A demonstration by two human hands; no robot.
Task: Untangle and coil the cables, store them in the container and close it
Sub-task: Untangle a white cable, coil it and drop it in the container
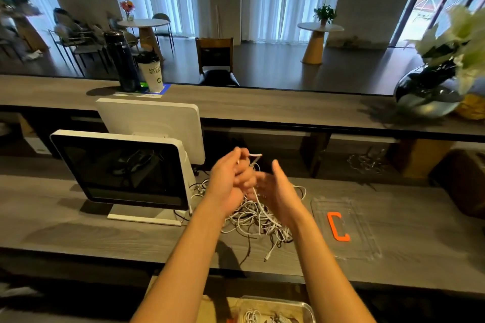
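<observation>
The left hand [227, 181] grips a white cable [255, 165] above the tangled cables [258, 217] on the counter [105, 233]. The right hand [275, 191] is relaxed, fingers straight, beside it. The clear lid [367, 238] lies right of the pile, and the container [307, 308] sits at the bottom edge.

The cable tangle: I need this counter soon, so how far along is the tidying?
Early. A few coiled cables already lie in the container below. The left hand pinches one white cable; the right hand is open beside it. The tangle remains, and the clear lid lies off.
</observation>
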